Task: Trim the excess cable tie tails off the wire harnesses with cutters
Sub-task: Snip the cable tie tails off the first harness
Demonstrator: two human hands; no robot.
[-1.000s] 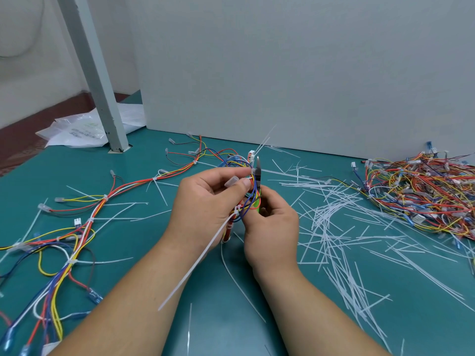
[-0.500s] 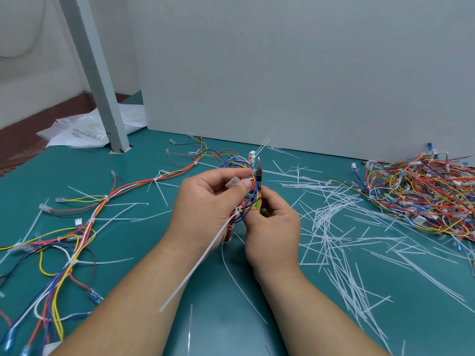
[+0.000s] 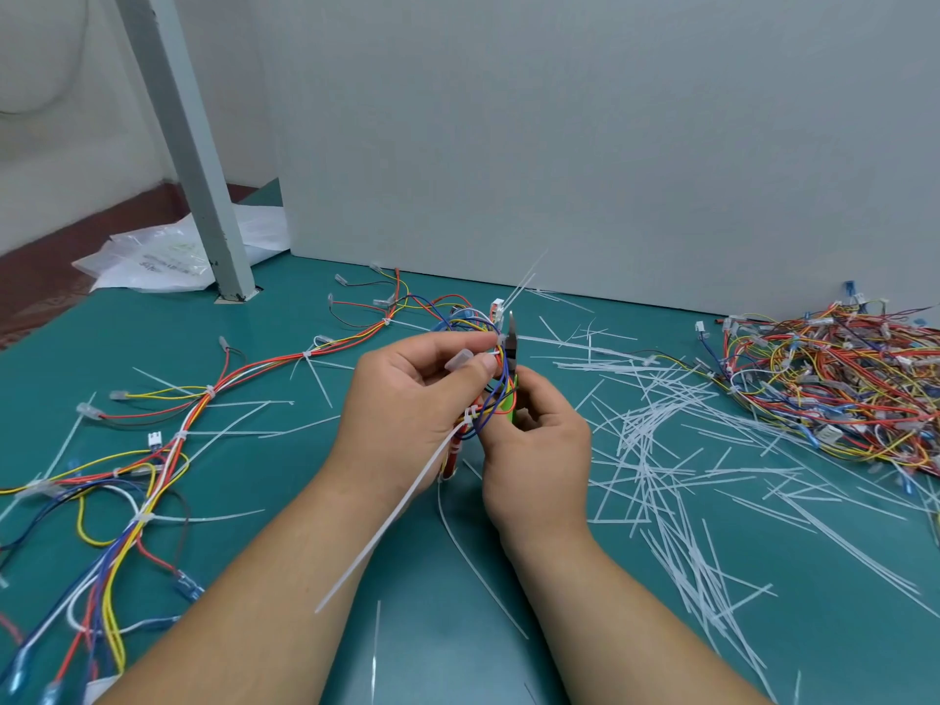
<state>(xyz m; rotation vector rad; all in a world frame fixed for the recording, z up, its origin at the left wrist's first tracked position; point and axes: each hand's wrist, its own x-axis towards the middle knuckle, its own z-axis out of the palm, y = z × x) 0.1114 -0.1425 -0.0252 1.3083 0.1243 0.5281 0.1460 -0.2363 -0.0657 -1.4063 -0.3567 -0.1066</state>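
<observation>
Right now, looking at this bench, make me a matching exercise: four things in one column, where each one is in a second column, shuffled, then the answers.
Things
1. cutters
2. tangled heap of harnesses
3. plastic bags
4. cut tie tails

Places
A. scattered loose on the table
B. gripped in the right hand
C. by the foot of the grey post
D. piled at the far right, near the wall

Pairs: 1-B, 2-D, 3-C, 4-A
</observation>
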